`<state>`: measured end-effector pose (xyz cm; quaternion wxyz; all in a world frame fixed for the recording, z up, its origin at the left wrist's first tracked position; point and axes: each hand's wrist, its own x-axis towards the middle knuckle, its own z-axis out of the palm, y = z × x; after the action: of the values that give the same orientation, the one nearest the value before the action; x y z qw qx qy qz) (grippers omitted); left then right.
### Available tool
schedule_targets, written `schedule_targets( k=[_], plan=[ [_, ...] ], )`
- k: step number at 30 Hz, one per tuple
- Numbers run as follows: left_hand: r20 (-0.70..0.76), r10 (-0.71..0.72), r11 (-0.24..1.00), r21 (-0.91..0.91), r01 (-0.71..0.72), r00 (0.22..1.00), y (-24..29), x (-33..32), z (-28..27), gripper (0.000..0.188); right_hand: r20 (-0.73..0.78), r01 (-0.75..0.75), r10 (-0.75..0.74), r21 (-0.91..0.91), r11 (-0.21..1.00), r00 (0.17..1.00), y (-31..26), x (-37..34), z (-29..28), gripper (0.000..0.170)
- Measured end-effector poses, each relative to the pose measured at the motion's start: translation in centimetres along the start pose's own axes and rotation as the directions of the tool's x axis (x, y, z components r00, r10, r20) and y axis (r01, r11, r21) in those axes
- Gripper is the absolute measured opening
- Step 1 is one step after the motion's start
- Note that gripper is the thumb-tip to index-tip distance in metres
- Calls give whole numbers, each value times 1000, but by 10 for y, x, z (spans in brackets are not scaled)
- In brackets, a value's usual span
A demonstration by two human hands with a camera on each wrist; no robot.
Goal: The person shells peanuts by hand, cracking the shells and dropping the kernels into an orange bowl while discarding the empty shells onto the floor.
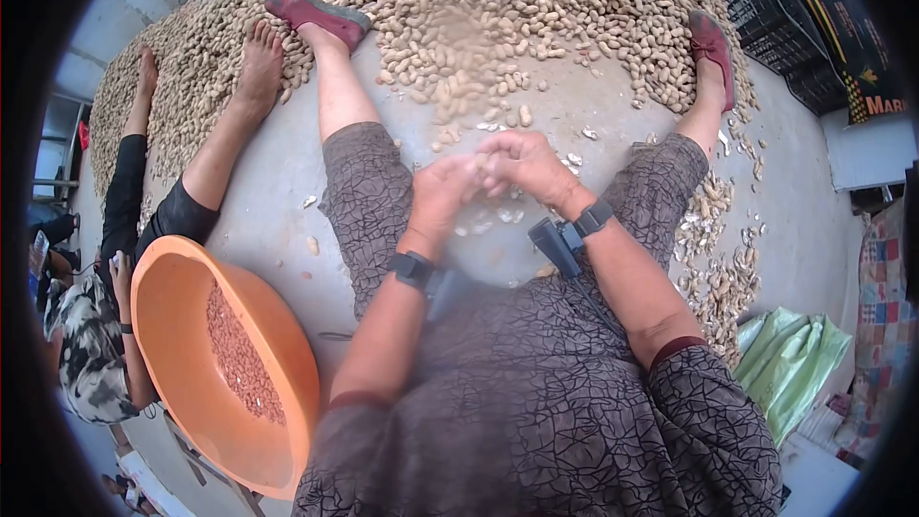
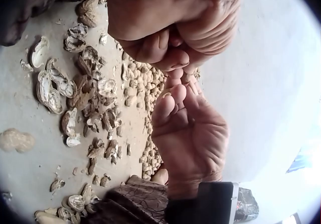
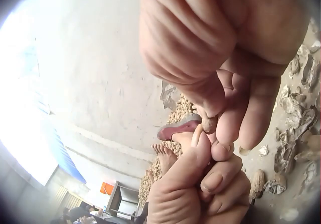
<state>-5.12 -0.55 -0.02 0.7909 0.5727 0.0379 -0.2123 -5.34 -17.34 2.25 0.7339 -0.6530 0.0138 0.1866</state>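
Observation:
My left hand and right hand meet fingertip to fingertip above the floor, between my spread legs. In the right wrist view a small brown peanut shows at the right thumb and fingertips, with the left thumb touching right beside it. Both hands have curled fingers and pinch at it; most of it is hidden by fingers. Below them, broken peanut shells lie scattered on the floor. A large heap of unshelled peanuts spreads out in front, between and beyond my red shoes.
An orange basin with reddish shelled kernels stands at my left. Another person's bare foot rests by the heap. On the right lie more empty shells, a green plastic sack and a black crate.

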Motion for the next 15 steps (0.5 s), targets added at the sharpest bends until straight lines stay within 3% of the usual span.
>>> schedule_targets(
  k=[5,15],
  plan=[
    [38,-34,994,-106,38,999,3,-2,-2,10,21,28,-26,-69,997,999,-1,0,4,23],
    [-9,27,996,-83,-27,1000,3,-3,5,9,-99,23,-20,23,999,995,1,0,8,14]
  ],
)
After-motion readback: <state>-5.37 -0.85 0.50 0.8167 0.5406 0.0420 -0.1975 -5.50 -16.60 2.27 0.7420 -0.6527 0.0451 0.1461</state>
